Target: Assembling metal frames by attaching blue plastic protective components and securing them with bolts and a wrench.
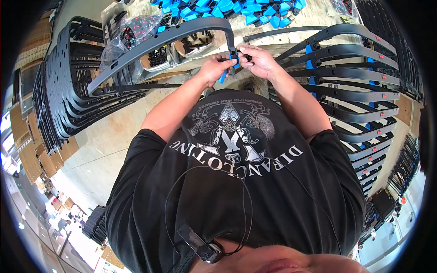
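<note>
A curved dark-grey frame arches over the bench edge, and its right end comes down between my hands. At that end my left hand is closed round a blue plastic piece, the thumb pressed against the frame. My right hand pinches a small black part right beside the frame end. Its exact kind is too small to make out, and my fingers partly cover it.
Blue plastic pieces lie heaped on the wooden bench. Boxes of small black parts stand at its near left. Similar curved frames are stacked at left and right, the right ones with blue pieces on them.
</note>
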A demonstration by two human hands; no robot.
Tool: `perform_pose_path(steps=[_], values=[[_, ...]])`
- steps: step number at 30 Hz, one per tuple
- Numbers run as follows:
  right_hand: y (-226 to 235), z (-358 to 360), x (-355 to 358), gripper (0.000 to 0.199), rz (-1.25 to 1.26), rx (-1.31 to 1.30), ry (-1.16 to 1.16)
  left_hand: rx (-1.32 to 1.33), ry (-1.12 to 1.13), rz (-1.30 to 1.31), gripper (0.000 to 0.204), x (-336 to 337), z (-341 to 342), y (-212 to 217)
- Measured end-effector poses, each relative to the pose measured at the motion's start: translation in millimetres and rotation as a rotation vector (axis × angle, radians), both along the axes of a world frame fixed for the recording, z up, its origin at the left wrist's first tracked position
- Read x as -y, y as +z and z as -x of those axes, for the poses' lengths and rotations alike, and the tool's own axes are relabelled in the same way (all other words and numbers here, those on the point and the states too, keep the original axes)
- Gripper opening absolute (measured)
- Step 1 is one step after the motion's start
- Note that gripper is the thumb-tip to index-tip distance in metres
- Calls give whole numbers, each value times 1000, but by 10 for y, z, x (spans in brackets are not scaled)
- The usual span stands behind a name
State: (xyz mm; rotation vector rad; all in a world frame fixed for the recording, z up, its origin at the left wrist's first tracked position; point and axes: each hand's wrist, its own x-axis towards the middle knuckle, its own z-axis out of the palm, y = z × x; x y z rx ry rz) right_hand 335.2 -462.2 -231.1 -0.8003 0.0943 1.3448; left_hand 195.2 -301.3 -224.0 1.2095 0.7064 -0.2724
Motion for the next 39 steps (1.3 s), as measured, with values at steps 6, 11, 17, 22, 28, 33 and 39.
perform_pose_path(steps=[6,11,17,22,28,33,39], values=[[121,-45,-79,19,139,101,111,-3,-46,-1,33,-7,11,26],[218,171,-303,26,549,803,116,-9,-85,6,33,-15,22,40],[320,-5,-27,59,384,276,203,-134,-129,-343,34,-100,103,175],[740,135,145,73,-1,-152,64,217,-175,-450,17,-178,244,380],[811,285,66,76,-34,-131,37,543,-486,-968,27,17,135,1017],[643,308,47,70,-120,-51,131,453,-635,-1132,30,48,57,1020],[763,406,-3,61,-24,48,83,433,-667,-1143,23,84,55,1030]])
